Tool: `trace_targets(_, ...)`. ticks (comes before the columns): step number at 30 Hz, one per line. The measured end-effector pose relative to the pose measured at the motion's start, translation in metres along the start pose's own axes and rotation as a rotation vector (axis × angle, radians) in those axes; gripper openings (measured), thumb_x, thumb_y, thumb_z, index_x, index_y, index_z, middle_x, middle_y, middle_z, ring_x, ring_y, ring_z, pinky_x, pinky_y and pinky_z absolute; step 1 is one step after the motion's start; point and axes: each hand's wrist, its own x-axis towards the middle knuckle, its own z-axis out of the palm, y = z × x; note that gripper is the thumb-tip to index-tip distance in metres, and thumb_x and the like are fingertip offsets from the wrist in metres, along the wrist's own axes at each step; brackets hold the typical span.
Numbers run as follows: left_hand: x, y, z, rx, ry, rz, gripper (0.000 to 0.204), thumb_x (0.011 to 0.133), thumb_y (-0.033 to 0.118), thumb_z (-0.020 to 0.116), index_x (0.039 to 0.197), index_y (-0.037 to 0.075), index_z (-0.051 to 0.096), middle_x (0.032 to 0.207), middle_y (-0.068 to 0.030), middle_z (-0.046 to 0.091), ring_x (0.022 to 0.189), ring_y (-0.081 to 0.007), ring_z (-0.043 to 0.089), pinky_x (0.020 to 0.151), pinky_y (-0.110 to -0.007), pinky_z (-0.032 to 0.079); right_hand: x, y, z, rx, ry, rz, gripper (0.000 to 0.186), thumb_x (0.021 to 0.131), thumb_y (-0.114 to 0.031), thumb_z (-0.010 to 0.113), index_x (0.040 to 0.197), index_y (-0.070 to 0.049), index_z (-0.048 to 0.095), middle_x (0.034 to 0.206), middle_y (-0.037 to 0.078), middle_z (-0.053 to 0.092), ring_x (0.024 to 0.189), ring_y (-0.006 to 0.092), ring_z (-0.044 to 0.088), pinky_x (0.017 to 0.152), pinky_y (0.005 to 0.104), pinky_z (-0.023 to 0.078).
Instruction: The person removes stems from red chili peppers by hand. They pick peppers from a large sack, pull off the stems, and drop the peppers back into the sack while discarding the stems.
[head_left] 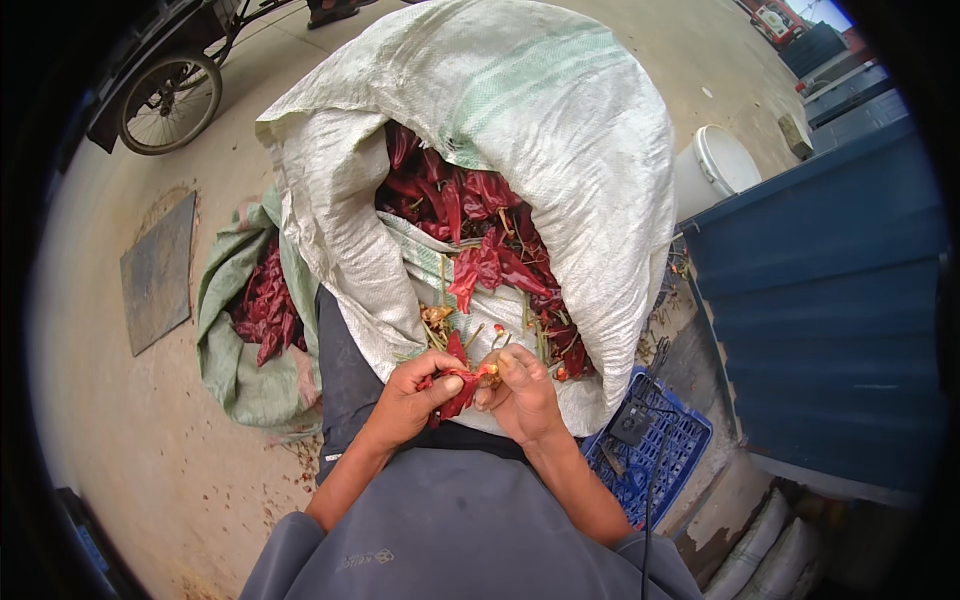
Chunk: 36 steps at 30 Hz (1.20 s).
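Note:
My left hand [415,395] grips a dried red pepper [458,398] low over the open white woven sack [590,150] in front of me. Beside it, my right hand [522,400] is closed on the pepper's pale, seedy stem end [488,372]. Inside the sack lie many dark red dried peppers [480,200], with loose stems and seedy bits [435,318] on the white fabric just beyond my hands.
A green sack [220,350] of peppers stands at left near a flat board [155,275]. A cart wheel [170,105] and someone's foot [330,12] show top left. At right are a white bucket [715,165], blue crate [675,445] with a black device and cable, and blue metal panel [820,330].

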Motion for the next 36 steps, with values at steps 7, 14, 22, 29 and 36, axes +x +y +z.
trace_targets(7, 0.022, 0.005, -0.013, -0.348, 0.06, 0.001, 0.033, 0.096, 0.015, 0.064, 0.123, -0.002, 0.054, 0.117, -0.0132, 0.065, 0.105, -0.0237, 0.067, 0.092, -0.035, 0.053, -0.003, -0.02, -0.021, 0.081, 0.121, -0.207, 0.009, 0.098, -0.016, 0.064, 0.104, -0.009, 0.064, 0.096, 0.012, 0.07, 0.084, 0.0233, 0.073, 0.076, 0.0391, 0.064)
trace_targets(14, 0.106, 0.016, 0.002, 0.851, 0.508, 0.212, 0.038, 0.082, 0.019, 0.077, 0.114, 0.0, 0.066, 0.106, -0.0187, 0.068, 0.09, -0.0295, 0.069, 0.079, -0.037, 0.052, -0.007, -0.022, -0.017, 0.07, 0.088, -0.18, 0.016, 0.095, -0.001, 0.063, 0.109, -0.008, 0.062, 0.114, 0.014, 0.067, 0.101, 0.0231, 0.069, 0.088, 0.037, 0.059)
trace_targets(22, 0.118, -0.018, -0.019, 0.857, 0.562, 0.46, 0.019, 0.08, 0.003, 0.07, 0.098, 0.003, 0.067, 0.096, -0.0163, 0.065, 0.086, -0.036, 0.064, 0.077, -0.041, 0.051, -0.017, -0.014, -0.03, 0.067, 0.15, -0.07, 0.015, 0.102, -0.022, 0.059, 0.102, -0.007, 0.059, 0.085, 0.004, 0.058, 0.059, 0.0078, 0.043, 0.052, 0.0221, 0.035)
trace_targets(29, 0.083, -0.009, -0.01, 0.291, 0.493, 0.258, 0.011, 0.09, 0.002, 0.067, 0.101, 0.001, 0.066, 0.084, -0.0053, 0.068, 0.076, -0.0108, 0.062, 0.071, -0.028, 0.05, -0.007, -0.013, -0.019, -0.512, 0.315, 0.008, 0.023, 0.101, -0.024, 0.06, 0.103, -0.001, 0.064, 0.075, -0.001, 0.056, 0.052, 0.0024, 0.04, 0.042, 0.0211, 0.031)
trace_targets(36, 0.054, 0.004, -0.001, 0.131, 0.4, 0.332, 0.016, 0.091, 0.003, 0.067, 0.106, 0.003, 0.065, 0.086, 0.0021, 0.066, 0.081, -0.007, 0.06, 0.074, -0.025, 0.05, 0.011, -0.01, 0.0, -0.793, 0.263, -0.088, 0.027, 0.1, -0.024, 0.062, 0.107, 0.001, 0.066, 0.073, 0.0, 0.06, 0.052, 0.0026, 0.044, 0.043, 0.0228, 0.036)
